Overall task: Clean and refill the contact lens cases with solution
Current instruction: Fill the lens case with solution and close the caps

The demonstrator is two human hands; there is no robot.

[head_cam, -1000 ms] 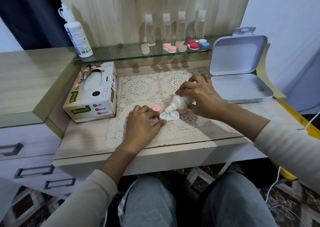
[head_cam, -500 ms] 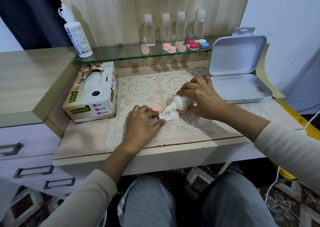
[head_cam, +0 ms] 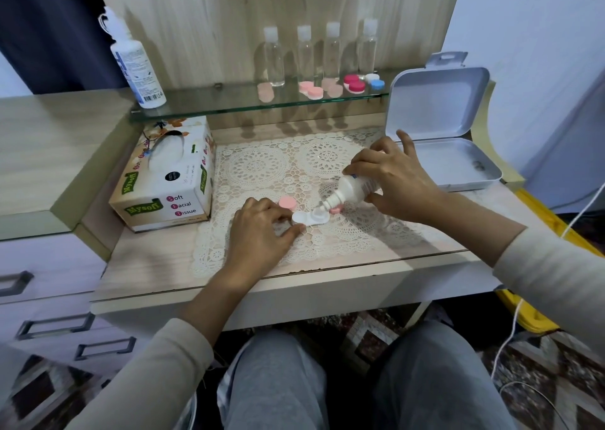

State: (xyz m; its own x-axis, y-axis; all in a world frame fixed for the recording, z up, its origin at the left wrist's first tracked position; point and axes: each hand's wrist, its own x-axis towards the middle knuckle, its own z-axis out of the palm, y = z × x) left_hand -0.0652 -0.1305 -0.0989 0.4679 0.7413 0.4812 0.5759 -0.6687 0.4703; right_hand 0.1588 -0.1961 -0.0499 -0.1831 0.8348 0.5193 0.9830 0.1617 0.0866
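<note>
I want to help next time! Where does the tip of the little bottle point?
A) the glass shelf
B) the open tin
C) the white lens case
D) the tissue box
C: the right hand tilts the little bottle so its tip sits over one well of the white lens case, which the left hand holds.

Left hand (head_cam: 262, 233) palm-down, fingers (head_cam: 292, 230) pinching the lens case (head_cam: 309, 217); right hand (head_cam: 396, 180) grips the tilted bottle (head_cam: 352, 189).
</note>
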